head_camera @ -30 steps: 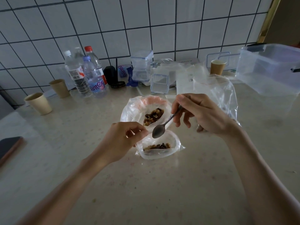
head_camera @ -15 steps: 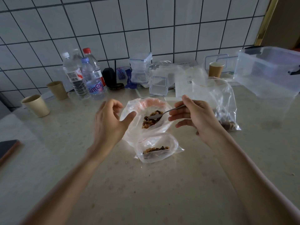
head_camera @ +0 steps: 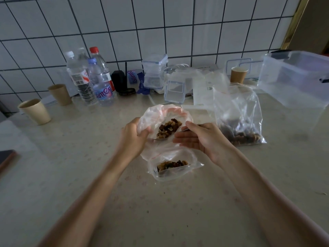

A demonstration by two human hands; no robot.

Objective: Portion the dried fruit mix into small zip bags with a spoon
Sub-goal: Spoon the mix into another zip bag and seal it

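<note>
An open clear bag [head_camera: 156, 113] lies on the counter with dried fruit mix [head_camera: 169, 129] inside. My left hand [head_camera: 132, 138] grips its left rim and holds the mouth open. My right hand [head_camera: 203, 139] pinches the handle of a metal spoon [head_camera: 160, 139]. The spoon's bowl lies inside this bag, under the near edge of the fruit. Just in front stands a small zip bag [head_camera: 179, 155], open, with a little fruit mix at its bottom. Neither hand touches it.
Another clear bag [head_camera: 236, 113] with dried fruit stands to the right. Along the tiled wall are water bottles [head_camera: 92, 81], paper cups [head_camera: 35, 111] [head_camera: 238, 74], small clear boxes [head_camera: 175, 91] and a large clear bin [head_camera: 293, 77]. A phone [head_camera: 5, 157] lies at the left edge.
My left hand let go of the small zip bag and moved up to grip the big bag's left rim. My right hand carried the spoon from over the small bag into the big bag.
</note>
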